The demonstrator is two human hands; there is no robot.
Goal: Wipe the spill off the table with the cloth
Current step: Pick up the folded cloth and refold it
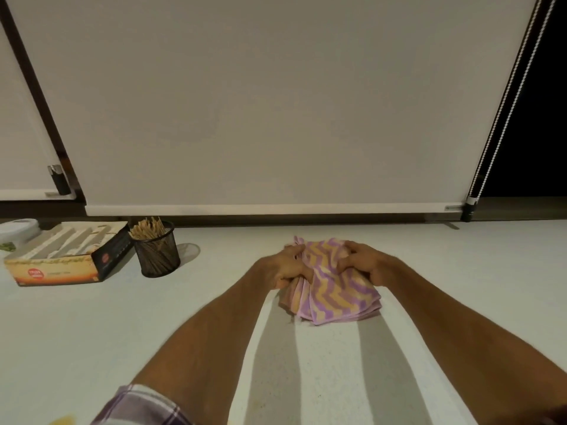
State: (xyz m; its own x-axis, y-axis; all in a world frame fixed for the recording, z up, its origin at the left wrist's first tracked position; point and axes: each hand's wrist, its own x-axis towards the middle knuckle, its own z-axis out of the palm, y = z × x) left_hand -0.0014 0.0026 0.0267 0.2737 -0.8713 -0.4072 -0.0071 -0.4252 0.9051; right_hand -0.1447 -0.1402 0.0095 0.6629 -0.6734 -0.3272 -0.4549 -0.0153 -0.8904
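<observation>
A pale tabletop [92,326] runs back to a window wall where a white roller blind [270,102] hangs down to just above the far edge, its bead chain [509,96] running along the right side. Out toward the middle of the tabletop, nearer the far edge than the near one, lies a bunched cloth [333,289] with purple and orange zigzag stripes. The left hand [287,265] is clenched on the cloth's left side, gathering it into folds; the right hand [366,263] grasps its right side with fingers curled into the fabric. Both bare forearms reach in from the near edge, and a checked sleeve [144,406] shows at the left one. Near the far left corner stands a black mesh cup [158,256] full of thin wooden sticks, just beside an open cardboard box [66,256]. No spill can be made out on the surface.
</observation>
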